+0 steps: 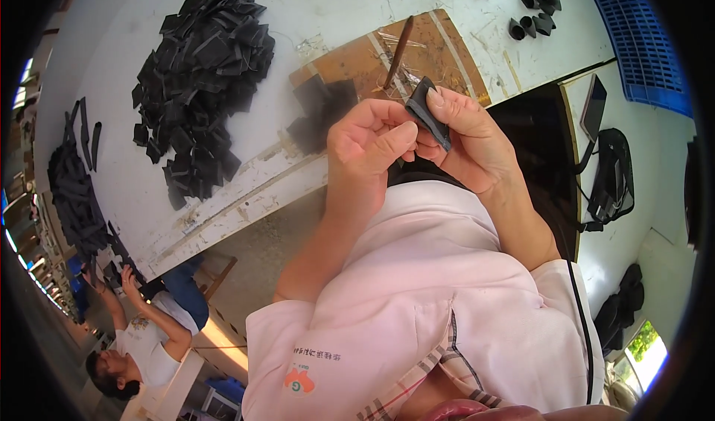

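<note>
Both my hands meet above the table edge on one small black strip (427, 112), a folded piece of dark flat material. My right hand (469, 141) pinches its upper end between thumb and fingers. My left hand (370, 144) is curled against its lower end, thumb pressed to the right hand. Behind them a brown wooden board (357, 62) lies on the white table (149, 182), with a thin brown stick (398, 48) resting on it.
A big heap of black cut pieces (201, 86) covers the table to the left, another pile (74, 197) at its far left end. Folded black loops (538, 7) lie top right beside a blue crate (640, 41). Another person (141, 339) works lower left.
</note>
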Motion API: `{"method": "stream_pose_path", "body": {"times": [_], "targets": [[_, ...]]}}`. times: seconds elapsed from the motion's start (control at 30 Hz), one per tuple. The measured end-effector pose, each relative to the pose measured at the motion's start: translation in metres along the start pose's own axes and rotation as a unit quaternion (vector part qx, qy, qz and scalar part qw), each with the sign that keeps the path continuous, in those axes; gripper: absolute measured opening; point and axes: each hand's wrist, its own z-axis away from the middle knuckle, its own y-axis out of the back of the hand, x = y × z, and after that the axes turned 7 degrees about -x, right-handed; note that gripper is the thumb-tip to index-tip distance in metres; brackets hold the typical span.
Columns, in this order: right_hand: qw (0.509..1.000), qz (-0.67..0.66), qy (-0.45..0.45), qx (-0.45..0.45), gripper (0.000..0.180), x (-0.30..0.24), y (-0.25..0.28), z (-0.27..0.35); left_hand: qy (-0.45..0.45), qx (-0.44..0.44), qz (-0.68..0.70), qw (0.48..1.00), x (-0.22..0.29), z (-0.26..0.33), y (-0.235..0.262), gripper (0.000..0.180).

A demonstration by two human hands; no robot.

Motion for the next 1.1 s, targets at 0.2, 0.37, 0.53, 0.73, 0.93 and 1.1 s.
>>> {"method": "stream_pose_path", "body": {"times": [0.2, 0.37, 0.53, 0.73, 0.93, 1.1], "targets": [[1.0, -0.001, 0.014, 0.017, 0.016, -0.002, 0.005, 0.008, 0.025, 0.036, -0.045, 0.998, -0.004, -0.008, -0.011, 0.008], [0.748, 0.581, 0.253, 0.198, 0.022, 0.005, 0.013, 0.006, -0.009, 0.067, -0.12, 0.99, -0.007, -0.011, -0.015, 0.003], [0.708, 0.632, 0.307, 0.062, 0.012, -0.004, 0.0, 0.015, -0.114, 0.049, -0.377, 0.918, -0.009, -0.008, -0.013, 0.007], [0.585, 0.709, 0.385, 0.081, 0.007, -0.001, 0.0, 0.0, -0.18, 0.158, -0.463, 0.854, -0.028, -0.014, -0.015, 0.006], [0.715, 0.611, 0.301, 0.157, 0.004, -0.004, 0.006, -0.008, 0.001, 0.08, 0.081, 0.994, 0.0, -0.022, -0.01, 0.01], [0.983, 0.177, 0.032, 0.029, 0.006, -0.015, 0.018, -0.01, 0.025, 0.047, 0.068, 0.996, 0.003, -0.015, -0.009, 0.015]]}}
